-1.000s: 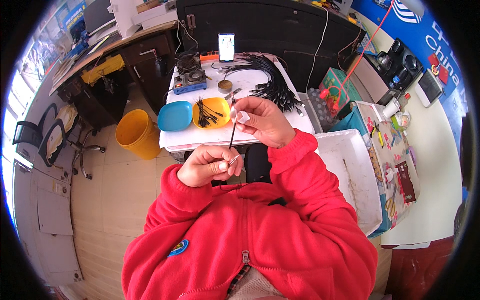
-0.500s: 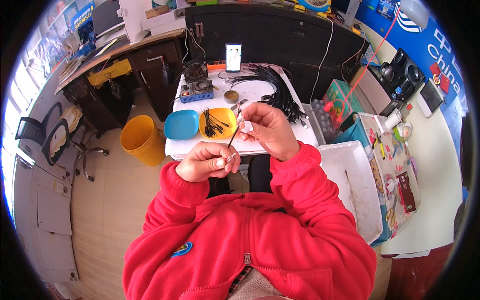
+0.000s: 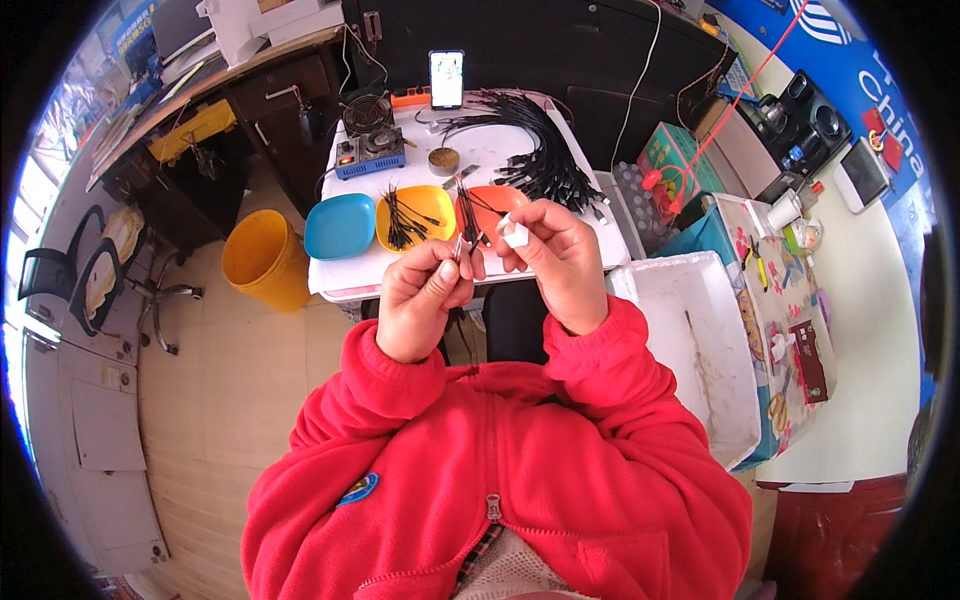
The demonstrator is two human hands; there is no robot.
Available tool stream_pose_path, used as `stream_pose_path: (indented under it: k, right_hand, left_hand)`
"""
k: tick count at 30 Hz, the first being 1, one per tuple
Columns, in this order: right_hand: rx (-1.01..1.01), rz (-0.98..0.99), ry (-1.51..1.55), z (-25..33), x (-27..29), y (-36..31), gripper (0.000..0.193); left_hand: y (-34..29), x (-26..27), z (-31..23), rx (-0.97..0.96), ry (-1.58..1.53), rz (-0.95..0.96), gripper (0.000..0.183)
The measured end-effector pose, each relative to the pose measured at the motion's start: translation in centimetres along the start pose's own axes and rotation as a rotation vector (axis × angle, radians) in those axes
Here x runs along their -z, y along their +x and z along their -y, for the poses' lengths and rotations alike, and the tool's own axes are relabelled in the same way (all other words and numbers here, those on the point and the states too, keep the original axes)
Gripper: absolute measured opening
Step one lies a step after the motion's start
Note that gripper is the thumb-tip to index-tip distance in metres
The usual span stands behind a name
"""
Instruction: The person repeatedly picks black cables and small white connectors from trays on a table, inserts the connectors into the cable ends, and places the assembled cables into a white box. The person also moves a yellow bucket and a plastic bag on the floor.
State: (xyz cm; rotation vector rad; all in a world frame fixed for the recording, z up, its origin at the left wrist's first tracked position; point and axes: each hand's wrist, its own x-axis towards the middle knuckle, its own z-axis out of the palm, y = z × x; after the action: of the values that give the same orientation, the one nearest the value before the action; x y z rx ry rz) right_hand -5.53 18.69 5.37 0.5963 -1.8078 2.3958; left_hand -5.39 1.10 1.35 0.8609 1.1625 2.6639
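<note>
Just past the left hand (image 3: pixel 420 300) and right hand (image 3: pixel 565 265), the blue plate (image 3: pixel 340 228), yellow plate (image 3: pixel 443 202) and orange plate (image 3: pixel 512 198) obstruct low reach. Behind, bare tabletop (image 3: pixel 421 176) separates the blue device (image 3: pixel 370 158) from the tin (image 3: pixel 443 161); black cables (image 3: pixel 555 165) crowd the right.

The head-worn fisheye looks down over the table (image 3: pixel 345 274).

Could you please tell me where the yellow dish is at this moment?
In the head view, the yellow dish is on the white table, between the blue dish on its left and the orange-red dish on its right.
</note>
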Motion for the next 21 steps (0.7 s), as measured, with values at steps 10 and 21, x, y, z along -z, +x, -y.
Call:
stream_pose_path:
  k: [10, 21]
  right_hand:
    - [0.055, 0.073, -0.041, -0.8, -0.2, 0.1, 0.015]
    - [0.298, -0.019, -0.61, -1.8, -1.3, 0.5, 0.011]
  left_hand:
    - [-0.2, -0.1, 0.2, 0.052, 0.055, -0.041, 0.012]
    - [-0.8, 0.0, 0.2, 0.03, 0.397, -0.255, 0.017]
